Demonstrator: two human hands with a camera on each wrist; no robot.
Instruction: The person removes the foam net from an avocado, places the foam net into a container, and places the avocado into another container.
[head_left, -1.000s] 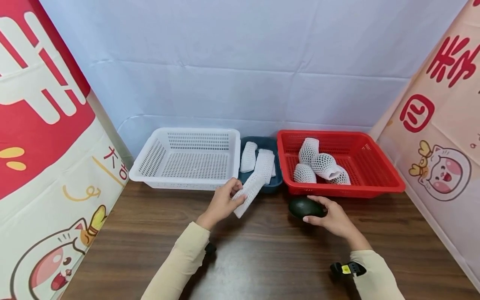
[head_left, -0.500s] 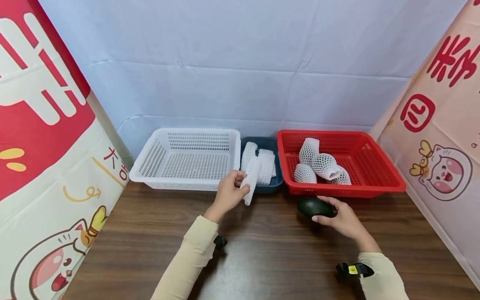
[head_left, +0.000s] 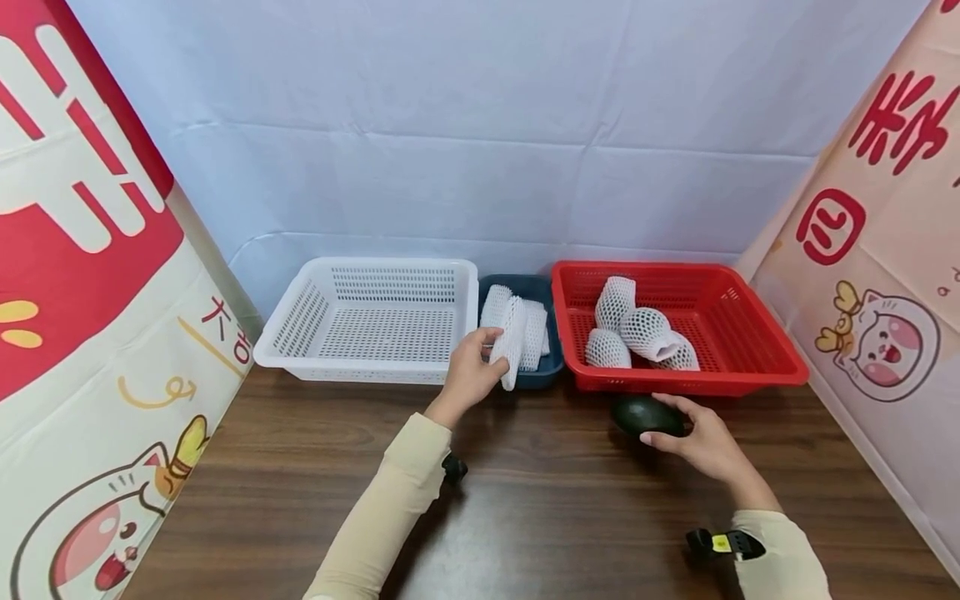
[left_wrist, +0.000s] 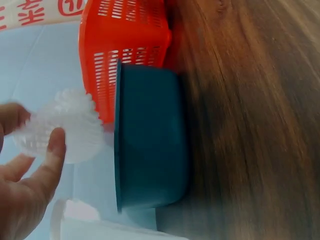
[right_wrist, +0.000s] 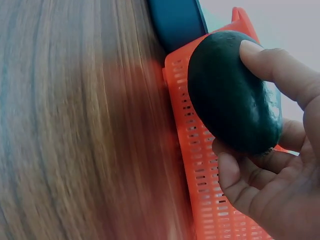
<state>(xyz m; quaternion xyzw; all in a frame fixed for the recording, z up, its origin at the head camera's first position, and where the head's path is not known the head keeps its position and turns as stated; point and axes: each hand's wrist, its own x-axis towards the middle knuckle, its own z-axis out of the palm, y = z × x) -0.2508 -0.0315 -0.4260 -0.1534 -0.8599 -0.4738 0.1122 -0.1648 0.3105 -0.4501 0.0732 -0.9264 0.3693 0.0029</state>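
My left hand (head_left: pixel 474 372) pinches a white foam net sleeve (head_left: pixel 512 337) between thumb and fingers, close over the near side of the dark blue tray (head_left: pixel 536 381). In the left wrist view that foam net (left_wrist: pixel 75 127) hangs above the tray's rim. Other flat foam nets (head_left: pixel 536 329) lie in the tray. Before the red basket, my right hand (head_left: pixel 708 442) grips a smooth dark green avocado (head_left: pixel 645 416) from its right side. The right wrist view shows the thumb on top of the avocado (right_wrist: pixel 232 95) and the fingers curled beneath, its stem end toward the palm.
A white slotted basket (head_left: pixel 367 367) stands left of the tray. The red basket (head_left: pixel 750 379), right of it, holds several rounded things in foam nets (head_left: pixel 648 332). All stand on a brown wooden table (head_left: pixel 555 517) before a pale cloth backdrop (head_left: pixel 465 183).
The left hand has moved right and farther back, carrying the foam net, now more upright, back over the tray. The right hand has shifted to the right with the avocado.
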